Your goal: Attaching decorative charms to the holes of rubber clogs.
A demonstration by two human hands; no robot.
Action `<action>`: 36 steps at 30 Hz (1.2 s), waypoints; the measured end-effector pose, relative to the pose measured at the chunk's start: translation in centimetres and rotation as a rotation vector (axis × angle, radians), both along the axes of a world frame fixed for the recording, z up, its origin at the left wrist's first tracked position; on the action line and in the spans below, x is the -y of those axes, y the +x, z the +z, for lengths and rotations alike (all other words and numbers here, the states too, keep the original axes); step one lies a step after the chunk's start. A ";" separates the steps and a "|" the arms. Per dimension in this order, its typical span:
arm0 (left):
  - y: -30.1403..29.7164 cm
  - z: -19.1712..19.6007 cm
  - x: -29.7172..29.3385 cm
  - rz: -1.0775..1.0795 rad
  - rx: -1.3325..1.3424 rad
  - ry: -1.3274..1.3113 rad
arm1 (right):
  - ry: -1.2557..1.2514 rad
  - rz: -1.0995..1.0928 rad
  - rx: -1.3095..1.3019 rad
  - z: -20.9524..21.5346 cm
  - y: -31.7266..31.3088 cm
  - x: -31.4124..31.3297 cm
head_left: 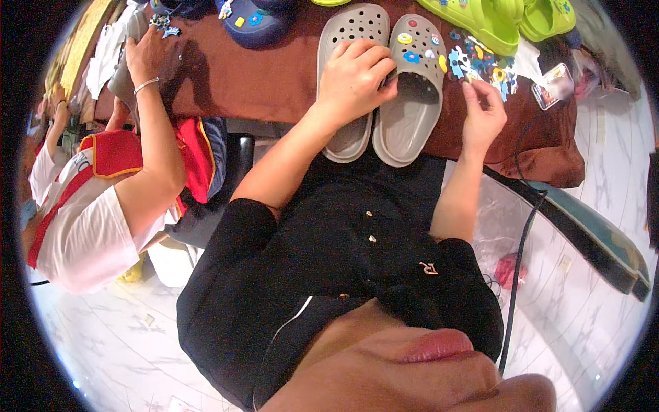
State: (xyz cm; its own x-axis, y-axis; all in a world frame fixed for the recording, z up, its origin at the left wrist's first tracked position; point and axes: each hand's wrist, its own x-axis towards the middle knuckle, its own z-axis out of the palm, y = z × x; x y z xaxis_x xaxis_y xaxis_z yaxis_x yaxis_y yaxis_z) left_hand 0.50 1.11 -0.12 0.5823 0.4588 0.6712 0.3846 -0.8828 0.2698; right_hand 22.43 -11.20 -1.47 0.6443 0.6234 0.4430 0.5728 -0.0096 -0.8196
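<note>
A pair of grey clogs lies side by side at the near edge of the brown-covered table. My left hand (358,74) is curled over the upper of the left clog (351,26), its thumb toward the right clog (408,123). Several charms, among them a blue flower charm (411,58), sit on the right clog's toe; none show on the visible part of the left one. My right hand (484,113) pinches a small shoe charm (469,79), mostly hidden by the fingertips, beside a pile of loose charms (491,67).
Lime-green clogs (480,24) and navy clogs (254,26) stand along the far side of the brown cloth (274,82). A phone (551,87) lies at the right, near a dark cable (527,240). On the left a co-worker's arm (152,110) reaches over the table.
</note>
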 end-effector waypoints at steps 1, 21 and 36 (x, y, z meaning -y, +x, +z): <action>0.1 0.1 0.0 -0.007 0.003 0.008 | -0.013 0.031 -0.031 0.3 -0.9 0.2; 0.0 0.2 0.0 -0.005 0.012 0.012 | 0.060 0.117 -0.044 -0.2 -3.5 -1.0; -0.4 0.3 0.0 0.006 0.023 0.022 | -0.117 0.236 0.315 2.6 -3.8 -0.3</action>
State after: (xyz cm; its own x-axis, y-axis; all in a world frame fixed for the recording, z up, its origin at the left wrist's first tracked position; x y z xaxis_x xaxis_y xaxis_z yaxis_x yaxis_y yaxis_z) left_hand 0.09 1.09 0.19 0.5642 0.4469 0.6943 0.3835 -0.8865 0.2589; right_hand 18.64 -10.90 1.14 0.3218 0.7958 0.5129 0.7934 0.0690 -0.6048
